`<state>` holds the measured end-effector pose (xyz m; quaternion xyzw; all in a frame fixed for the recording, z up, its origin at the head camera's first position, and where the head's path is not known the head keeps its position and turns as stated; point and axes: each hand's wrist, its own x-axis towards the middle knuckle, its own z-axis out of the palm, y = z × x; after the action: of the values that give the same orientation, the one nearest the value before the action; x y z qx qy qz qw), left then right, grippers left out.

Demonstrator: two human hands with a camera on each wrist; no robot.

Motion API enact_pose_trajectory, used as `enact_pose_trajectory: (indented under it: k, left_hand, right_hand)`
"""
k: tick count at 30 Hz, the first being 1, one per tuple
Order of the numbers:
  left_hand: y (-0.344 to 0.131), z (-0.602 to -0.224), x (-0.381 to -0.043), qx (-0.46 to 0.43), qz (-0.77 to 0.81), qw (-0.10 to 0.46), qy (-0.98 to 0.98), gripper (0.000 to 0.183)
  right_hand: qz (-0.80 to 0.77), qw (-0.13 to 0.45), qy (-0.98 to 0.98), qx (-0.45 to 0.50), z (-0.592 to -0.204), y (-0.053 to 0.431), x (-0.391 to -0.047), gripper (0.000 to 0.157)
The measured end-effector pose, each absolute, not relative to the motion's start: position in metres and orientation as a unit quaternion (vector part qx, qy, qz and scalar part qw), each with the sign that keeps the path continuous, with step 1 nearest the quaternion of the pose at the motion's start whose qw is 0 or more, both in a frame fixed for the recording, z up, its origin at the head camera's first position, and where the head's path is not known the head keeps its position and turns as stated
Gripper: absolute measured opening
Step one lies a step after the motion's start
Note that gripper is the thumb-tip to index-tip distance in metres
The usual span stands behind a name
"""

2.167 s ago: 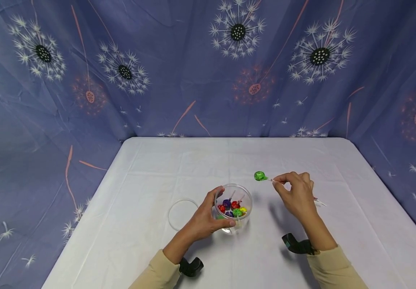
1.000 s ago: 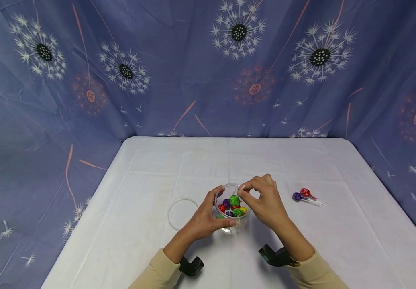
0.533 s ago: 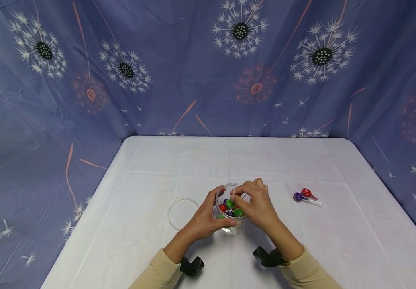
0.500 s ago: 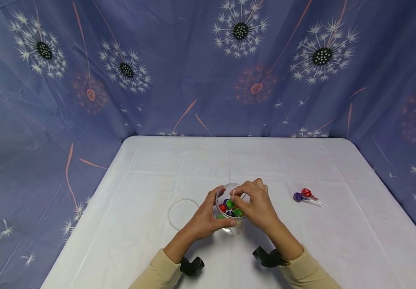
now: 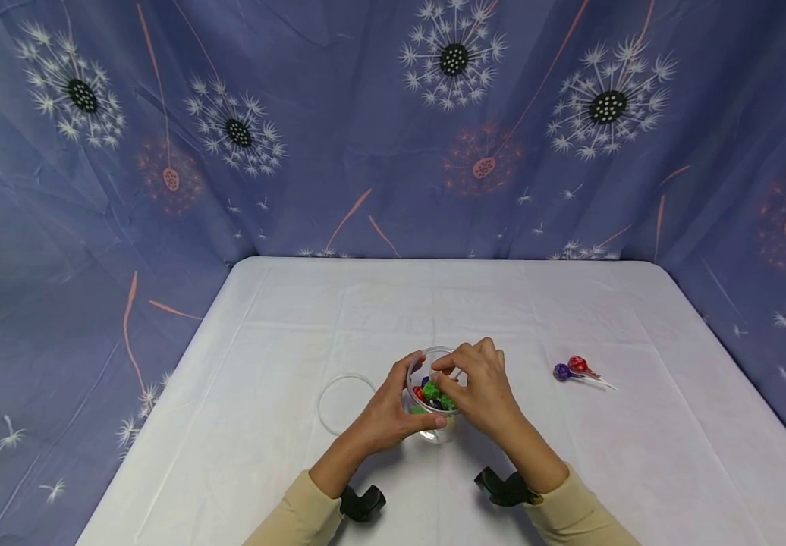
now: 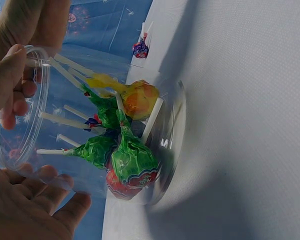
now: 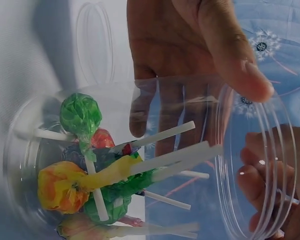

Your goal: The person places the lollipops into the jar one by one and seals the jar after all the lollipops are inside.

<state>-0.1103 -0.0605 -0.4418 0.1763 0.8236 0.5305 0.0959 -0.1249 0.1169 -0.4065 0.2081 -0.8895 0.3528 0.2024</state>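
My left hand grips a clear plastic jar from the left, thumb on the near side. Inside the jar are wrapped lollipops in green, yellow, red and purple, most with their white sticks towards the opening. A yellow lollipop and a green lollipop lie near the bottom. My right hand reaches over the rim, its thumb and finger pinching the stick of another green lollipop whose head is down in the jar. The fingertips partly hide that stick.
A purple lollipop and a red lollipop lie side by side to the right on the white-covered table. Left of the jar rests a round clear lid. A blue dandelion-print curtain hangs behind.
My right hand has come left from beside the jar and lowered the green lollipop into it. Its fingertips have moved slightly further left and down. The left hand and jar have stayed put.
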Motion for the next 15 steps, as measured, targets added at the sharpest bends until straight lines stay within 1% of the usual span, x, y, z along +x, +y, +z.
enact_pose_trajectory:
  k: [5,10,15]
  left_hand:
    - [-0.059,-0.441,-0.111,0.175,0.536,0.099,0.820,0.096]
    - [-0.058,-0.441,-0.110,0.169,0.538,0.102,0.820,0.097]
    - [-0.057,-0.440,-0.110,0.162,0.537,0.101,0.821,0.096]
  right_hand:
    - [0.380,0.192,-0.882,0.200,-0.402,0.125,-0.123,0.014]
    - [0.391,0.217,-0.874,0.187,-0.396,0.142,-0.122,0.017]
    - [0.387,0.227,-0.882,0.144,-0.393,0.164,-0.122,0.020]
